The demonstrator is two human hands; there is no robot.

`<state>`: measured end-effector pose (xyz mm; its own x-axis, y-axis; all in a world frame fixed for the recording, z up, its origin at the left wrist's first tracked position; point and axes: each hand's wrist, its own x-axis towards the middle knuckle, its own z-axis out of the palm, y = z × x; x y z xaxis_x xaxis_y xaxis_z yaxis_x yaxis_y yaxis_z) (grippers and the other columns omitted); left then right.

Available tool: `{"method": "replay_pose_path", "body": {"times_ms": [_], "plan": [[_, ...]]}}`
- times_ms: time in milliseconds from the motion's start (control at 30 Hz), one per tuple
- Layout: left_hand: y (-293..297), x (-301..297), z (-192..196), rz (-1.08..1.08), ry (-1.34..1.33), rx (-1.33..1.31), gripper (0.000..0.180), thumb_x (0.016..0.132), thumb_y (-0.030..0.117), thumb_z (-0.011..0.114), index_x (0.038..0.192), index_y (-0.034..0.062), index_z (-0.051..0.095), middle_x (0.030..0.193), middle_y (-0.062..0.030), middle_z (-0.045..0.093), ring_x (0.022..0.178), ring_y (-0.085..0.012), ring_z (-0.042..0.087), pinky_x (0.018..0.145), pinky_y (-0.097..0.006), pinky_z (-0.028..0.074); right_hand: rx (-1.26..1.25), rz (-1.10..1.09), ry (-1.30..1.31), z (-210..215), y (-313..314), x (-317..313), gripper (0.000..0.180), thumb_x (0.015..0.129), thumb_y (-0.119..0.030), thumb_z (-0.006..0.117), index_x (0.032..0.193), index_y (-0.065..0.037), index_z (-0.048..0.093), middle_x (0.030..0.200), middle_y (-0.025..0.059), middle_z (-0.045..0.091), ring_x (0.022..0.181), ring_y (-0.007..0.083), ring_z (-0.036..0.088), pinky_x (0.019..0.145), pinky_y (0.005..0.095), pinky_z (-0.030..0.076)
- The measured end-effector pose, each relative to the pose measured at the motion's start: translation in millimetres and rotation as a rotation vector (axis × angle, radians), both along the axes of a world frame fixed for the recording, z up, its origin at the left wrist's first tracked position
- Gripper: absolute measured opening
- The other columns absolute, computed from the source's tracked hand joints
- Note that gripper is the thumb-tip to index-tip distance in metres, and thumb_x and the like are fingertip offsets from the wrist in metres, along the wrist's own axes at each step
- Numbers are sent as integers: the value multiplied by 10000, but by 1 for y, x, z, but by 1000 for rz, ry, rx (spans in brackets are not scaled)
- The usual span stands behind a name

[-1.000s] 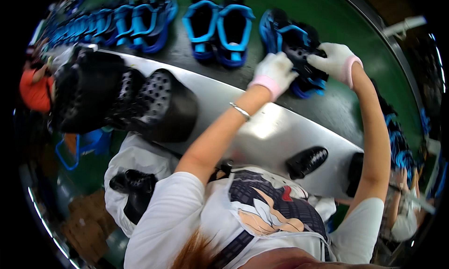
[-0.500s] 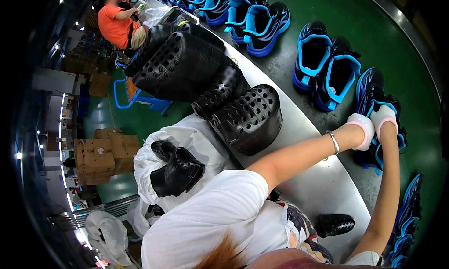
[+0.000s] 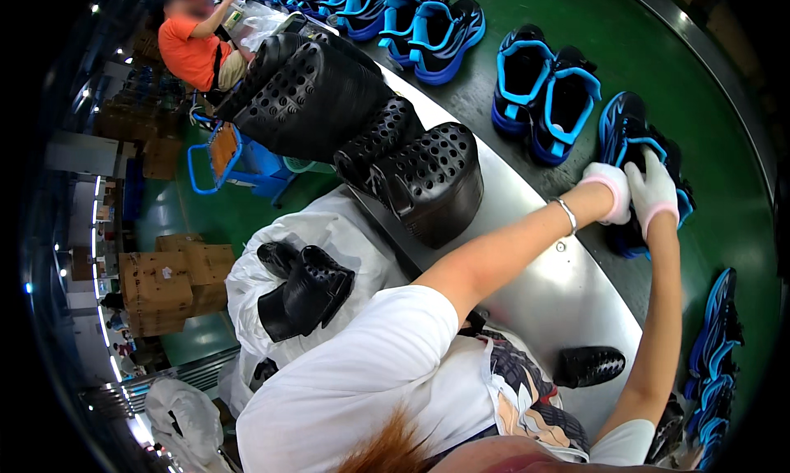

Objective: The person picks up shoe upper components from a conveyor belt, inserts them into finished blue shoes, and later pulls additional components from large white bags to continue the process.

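The person's left hand [image 3: 607, 192], in a white glove with a pink cuff, is at the near side of a pair of black-and-blue sneakers [image 3: 622, 119], its fingers bent and partly hidden. How far open they are, and whether they grip anything, cannot be told. The right hand [image 3: 655, 185], gloved alike, lies just beside it over the sneakers, fingers pointing to the far side, with a narrow gap between thumb and fingers. Their tips meet the dark upper near the shoe opening; a firm hold cannot be confirmed.

The sneakers stand at the right on a green worktop [image 3: 687, 103], with another pair [image 3: 568, 111] to their left and a row [image 3: 448, 41] running to the far left. More shoes [image 3: 716, 341] lie at the near right. A silver metal ledge [image 3: 568, 300] borders the near side, carrying large perforated black forms [image 3: 440, 185] at the left and a small black form [image 3: 590, 366] near the person.

At the far left, someone in an orange top [image 3: 188, 53] is beyond a blue trolley [image 3: 255, 156]. Below the ledge, a white bag [image 3: 350, 226] bears black forms [image 3: 304, 296]. Cardboard boxes [image 3: 156, 288] stand left on the green floor, contents hidden.
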<state>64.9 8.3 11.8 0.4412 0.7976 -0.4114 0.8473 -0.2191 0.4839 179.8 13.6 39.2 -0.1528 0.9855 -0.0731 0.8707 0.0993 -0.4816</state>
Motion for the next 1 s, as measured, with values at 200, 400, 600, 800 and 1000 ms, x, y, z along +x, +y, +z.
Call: {"method": "replay_pose_path", "body": {"times_ms": [200, 400, 600, 800, 1000], "plan": [[-1, 2, 19, 15, 7, 40, 443, 820, 479, 587, 1088, 155, 728, 1151, -104, 685, 1041, -313, 651, 909, -392, 527, 58, -85, 216, 37, -126, 49, 356, 902, -183, 634, 1216, -17, 607, 1081, 164, 668, 966, 265, 665, 875, 336, 505], [-25, -25, -34, 235, -379, 829, 596, 816, 401, 718, 1328, 139, 564, 1286, -126, 580, 1006, -291, 653, 885, -365, 522, -26, -341, 219, 49, -232, 97, 312, 903, -189, 632, 1154, -2, 627, 1027, 150, 677, 920, 252, 672, 844, 325, 509], [-91, -25, -18, 339, -487, 818, 527, 845, 268, 711, 1334, 139, 562, 1251, -94, 552, 808, -163, 660, 729, -307, 551, -110, -466, 158, 40, -311, 104, 294, 867, -220, 661, 1087, -25, 658, 968, 142, 674, 857, 268, 674, 789, 326, 522], [-128, -21, -20, 250, -627, 662, 412, 859, 165, 699, 1258, 116, 614, 1199, -93, 549, 772, -152, 624, 692, -288, 555, -24, -271, -310, 17, -332, 84, 650, 708, -407, 761, 1228, -63, 578, 1230, 145, 580, 1093, 326, 575, 922, 406, 476], [-143, -10, -18, 164, -620, 536, 353, 879, 117, 659, 1228, 74, 628, 1202, -125, 558, 805, -182, 648, 708, -282, 554, 14, -315, -154, 4, -324, 83, 486, 704, -380, 760, 1032, -56, 608, 1094, 147, 592, 1005, 325, 579, 880, 429, 482]]}}
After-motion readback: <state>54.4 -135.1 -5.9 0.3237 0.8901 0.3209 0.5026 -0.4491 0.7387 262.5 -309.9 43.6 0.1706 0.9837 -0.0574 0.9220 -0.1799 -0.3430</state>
